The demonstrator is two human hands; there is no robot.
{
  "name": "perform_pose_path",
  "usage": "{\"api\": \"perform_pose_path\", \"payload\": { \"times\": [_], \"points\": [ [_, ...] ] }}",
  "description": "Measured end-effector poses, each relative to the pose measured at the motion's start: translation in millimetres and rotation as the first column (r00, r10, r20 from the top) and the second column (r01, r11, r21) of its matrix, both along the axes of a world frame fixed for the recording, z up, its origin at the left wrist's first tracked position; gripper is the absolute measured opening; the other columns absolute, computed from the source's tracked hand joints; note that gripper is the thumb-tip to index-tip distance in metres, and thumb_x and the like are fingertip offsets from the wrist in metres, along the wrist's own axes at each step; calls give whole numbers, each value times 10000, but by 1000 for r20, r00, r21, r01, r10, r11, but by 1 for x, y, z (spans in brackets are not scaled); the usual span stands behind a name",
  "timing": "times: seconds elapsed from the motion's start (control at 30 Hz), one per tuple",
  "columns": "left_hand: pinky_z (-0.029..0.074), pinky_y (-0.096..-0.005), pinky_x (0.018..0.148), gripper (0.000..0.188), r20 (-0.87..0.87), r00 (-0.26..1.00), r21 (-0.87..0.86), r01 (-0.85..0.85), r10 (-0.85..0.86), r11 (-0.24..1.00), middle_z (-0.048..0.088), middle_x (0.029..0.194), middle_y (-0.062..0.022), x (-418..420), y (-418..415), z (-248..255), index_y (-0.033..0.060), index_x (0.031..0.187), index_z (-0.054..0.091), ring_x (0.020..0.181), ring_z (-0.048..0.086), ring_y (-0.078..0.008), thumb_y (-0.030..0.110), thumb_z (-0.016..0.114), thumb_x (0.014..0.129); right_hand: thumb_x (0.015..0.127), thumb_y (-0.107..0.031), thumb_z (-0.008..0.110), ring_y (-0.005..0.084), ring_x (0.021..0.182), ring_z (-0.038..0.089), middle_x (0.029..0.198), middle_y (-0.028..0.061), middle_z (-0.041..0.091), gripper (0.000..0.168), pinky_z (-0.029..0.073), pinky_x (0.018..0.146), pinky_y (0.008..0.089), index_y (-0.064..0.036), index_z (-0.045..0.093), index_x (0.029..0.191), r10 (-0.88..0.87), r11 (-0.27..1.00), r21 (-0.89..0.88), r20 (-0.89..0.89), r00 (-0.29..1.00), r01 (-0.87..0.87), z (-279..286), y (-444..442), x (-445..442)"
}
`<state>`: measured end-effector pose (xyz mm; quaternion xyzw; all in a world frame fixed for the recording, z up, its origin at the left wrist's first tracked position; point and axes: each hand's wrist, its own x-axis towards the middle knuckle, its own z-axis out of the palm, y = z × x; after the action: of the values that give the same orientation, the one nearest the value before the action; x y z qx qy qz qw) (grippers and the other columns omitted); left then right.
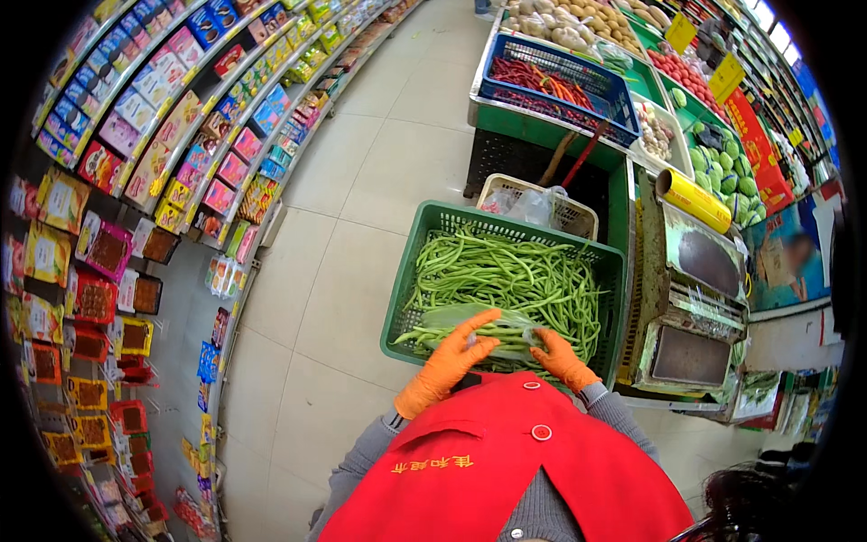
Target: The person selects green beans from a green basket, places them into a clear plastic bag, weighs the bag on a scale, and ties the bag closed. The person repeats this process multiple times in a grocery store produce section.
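A green plastic crate (401,305) full of long green beans (508,267) stands before me. A clear plastic bag (443,315) with green beans in it lies over the near part of the heap. My left hand (450,359), in an orange glove, is at the bag's left and middle part, thumb and forefinger apart; its hold on the bag is unclear. My right hand (562,359), also gloved in orange, pinches the bag's right end. The crate's near edge is partly hidden by my red vest (515,461).
A beige basket (586,220) with plastic bags stands behind the crate. To the right are a wrapping machine (694,352) and a yellow film roll (694,200). A blue crate of chillies (491,61) sits on the produce stand. Packed snack shelves (271,203) line the left.
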<state>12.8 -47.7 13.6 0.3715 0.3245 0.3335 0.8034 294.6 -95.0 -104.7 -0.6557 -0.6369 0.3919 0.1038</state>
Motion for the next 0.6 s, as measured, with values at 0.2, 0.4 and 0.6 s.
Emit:
{"api": "perform_pose_path", "payload": {
  "times": [0.2, 0.4, 0.6],
  "points": [
    [423, -309, 966, 496, -51, 996, -36, 64, -66, 997, 491, 1401, -37, -1, 3, 6, 60, 1387, 466, 1129, 540, -174, 191, 609, 930, 734, -482, 752, 404, 1088, 560, 1240, 248, 523, 818, 489, 879, 464, -57, 417, 1348, -88, 980, 195, 185, 979, 51, 32, 11, -33],
    [417, -293, 971, 444, -83, 990, -28, 112, -114, 993, 506, 1383, -38, -5, 2, 9, 62, 1365, 482, 1134, 546, -144, 178, 586, 949, 794, -245, 660, 348, 899, 608, 1043, 164, 578, 408, 498, 727, 451, -84, 522, 1143, -162, 969, 245, 562, 811, 24, 18, 29, -35],
    [430, -300, 971, 434, -66, 997, -50, 43, -47, 998, 513, 1383, -50, -21, 6, 2, 53, 1348, 487, 1147, 552, -161, 176, 585, 943, 788, -55, 566, 392, 889, 573, 1100, 171, 568, 339, 499, 753, 466, -83, 550, 1126, -360, 836, 537, 389, 848, 109, 16, 19, -17]
  ]
}}
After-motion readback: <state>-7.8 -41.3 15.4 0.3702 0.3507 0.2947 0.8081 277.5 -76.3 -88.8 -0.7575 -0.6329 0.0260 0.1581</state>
